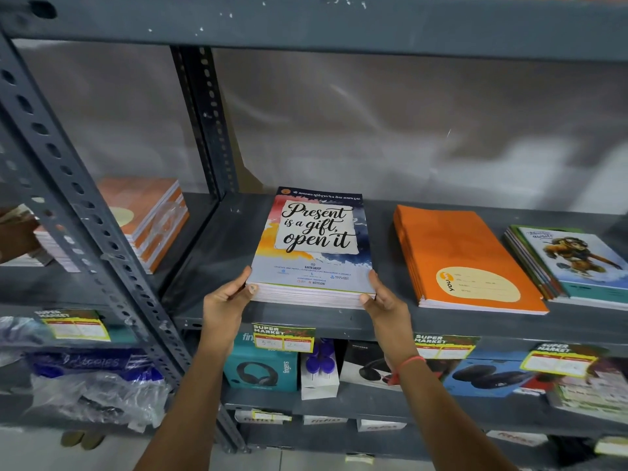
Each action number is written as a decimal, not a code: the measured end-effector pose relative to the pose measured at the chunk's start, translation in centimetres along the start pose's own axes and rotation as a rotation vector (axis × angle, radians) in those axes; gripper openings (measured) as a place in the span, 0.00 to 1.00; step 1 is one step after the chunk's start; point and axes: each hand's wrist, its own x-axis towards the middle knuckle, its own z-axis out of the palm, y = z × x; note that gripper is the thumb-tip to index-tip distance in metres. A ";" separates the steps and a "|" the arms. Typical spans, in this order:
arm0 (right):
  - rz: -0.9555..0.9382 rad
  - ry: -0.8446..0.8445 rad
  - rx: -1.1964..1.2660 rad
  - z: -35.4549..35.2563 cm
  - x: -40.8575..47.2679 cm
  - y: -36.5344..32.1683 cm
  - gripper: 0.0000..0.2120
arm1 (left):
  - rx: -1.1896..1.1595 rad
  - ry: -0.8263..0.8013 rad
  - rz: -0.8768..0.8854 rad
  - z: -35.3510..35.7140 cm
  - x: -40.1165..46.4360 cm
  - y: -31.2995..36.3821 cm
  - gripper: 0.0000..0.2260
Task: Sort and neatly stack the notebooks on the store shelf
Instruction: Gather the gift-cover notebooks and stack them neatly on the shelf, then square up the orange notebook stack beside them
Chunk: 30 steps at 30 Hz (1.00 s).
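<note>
A stack of notebooks with a "Present is a gift, open it" cover lies on the grey metal shelf. My left hand grips the stack's near left corner. My right hand grips its near right corner. To the right lies a stack of orange notebooks. Further right, a stack with a cartoon animal cover reaches the frame edge. Another orange-and-white notebook pile sits in the left shelf bay.
A perforated grey upright slants across the left, and another post stands at the back. Yellow price labels hang on the shelf's front lip. Below are headphone boxes and plastic-wrapped goods.
</note>
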 end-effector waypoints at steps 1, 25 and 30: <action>0.003 -0.007 0.014 -0.1 0.1 0.0 0.24 | 0.006 -0.017 0.001 -0.1 0.1 0.0 0.19; 0.008 -0.106 -0.064 -1.5 -0.1 0.5 0.24 | 0.070 0.013 -0.018 -0.5 -0.6 0.8 0.17; 0.009 -0.134 -0.065 -1.7 0.1 1.2 0.24 | 0.082 0.096 -0.010 0.0 -0.6 0.5 0.16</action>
